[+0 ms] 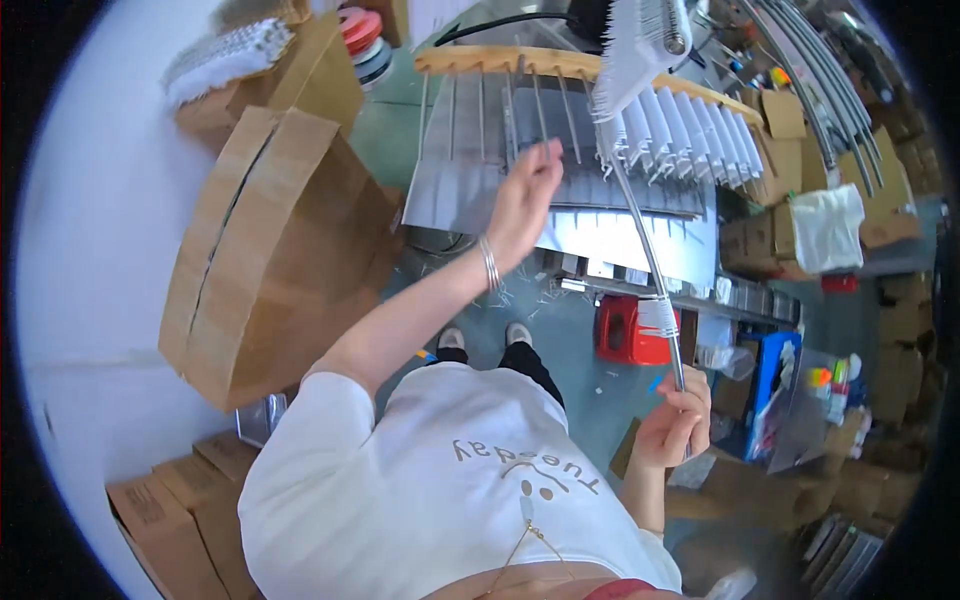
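My right hand point(680, 420) is closed around the lower end of a long thin metal rod point(646, 240), which slants up and away over the bench. Small white loops point(657, 316) are bunched on the rod above that hand. At its far end, a dense row of white, comb-like pieces point(640, 60) is in view. My left hand point(526, 200) reaches over the bench with fingers stretched out and nothing visible in them, close to bare metal pins point(542, 105) of a wooden bar rack point(460, 61). White pieces point(690, 130) hang in a row on the rack's right part.
A large cardboard box point(260, 260) stands at the left, with more boxes point(170, 520) below it. Under the bench point(680, 245) sits a red stool point(625, 330). Metal rods point(820, 80) jut in at the far right, above a box draped with white cloth point(828, 225).
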Demonstrator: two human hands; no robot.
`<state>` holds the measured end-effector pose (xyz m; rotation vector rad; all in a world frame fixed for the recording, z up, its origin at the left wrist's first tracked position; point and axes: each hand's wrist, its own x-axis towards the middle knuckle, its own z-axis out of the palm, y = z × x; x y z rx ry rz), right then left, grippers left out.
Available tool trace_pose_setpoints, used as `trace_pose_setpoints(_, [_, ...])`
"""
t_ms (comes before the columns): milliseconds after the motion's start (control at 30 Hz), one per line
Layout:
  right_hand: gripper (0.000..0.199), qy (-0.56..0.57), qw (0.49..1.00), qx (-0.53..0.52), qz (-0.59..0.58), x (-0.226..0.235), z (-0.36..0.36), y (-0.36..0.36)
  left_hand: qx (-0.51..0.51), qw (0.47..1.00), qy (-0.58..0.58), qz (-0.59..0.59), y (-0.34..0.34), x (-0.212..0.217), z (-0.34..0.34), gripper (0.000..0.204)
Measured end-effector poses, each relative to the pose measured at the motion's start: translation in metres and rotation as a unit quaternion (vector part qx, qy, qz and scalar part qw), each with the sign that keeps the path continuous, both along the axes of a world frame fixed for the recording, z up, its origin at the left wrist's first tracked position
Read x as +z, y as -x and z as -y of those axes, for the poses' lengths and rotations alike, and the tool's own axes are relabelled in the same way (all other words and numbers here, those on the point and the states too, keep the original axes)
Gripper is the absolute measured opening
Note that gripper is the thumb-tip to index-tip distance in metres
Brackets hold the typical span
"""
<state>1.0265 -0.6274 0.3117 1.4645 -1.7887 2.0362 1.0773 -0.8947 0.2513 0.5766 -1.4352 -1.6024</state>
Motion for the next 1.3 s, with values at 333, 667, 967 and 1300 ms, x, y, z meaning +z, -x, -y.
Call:
trace_pose_setpoints(333, [0.031, -0.037, 0.993, -0.112, -0.024, 0.015, 0.022, -0.044, -0.077, 0.974, -0.148, -0.152, 0.078, 0.004, 0.072, 0.025])
trace_pose_setpoints(667, [0.009, -0.047, 0.991, -0.120, 0.026, 0.004, 0.072, -0.016, -0.143, 0.989, 0.005, -0.044, 0.048, -0.004, 0.030, 0.025])
trace_pose_setpoints(967, [0.026, 0.008, 0.989, -0.139, -0.043, 0.009, 0.020, -0.025, -0.069, 0.996, -0.060, -0.024, 0.071, 0.014, 0.034, 0.024])
trace_pose_setpoints(1300, [0.035, -0.067, 0.985, -0.157, 0.036, 0.015, 0.051, -0.013, -0.054, 0.976, -0.152, -0.146, 0.110, 0.017, 0.059, 0.025])
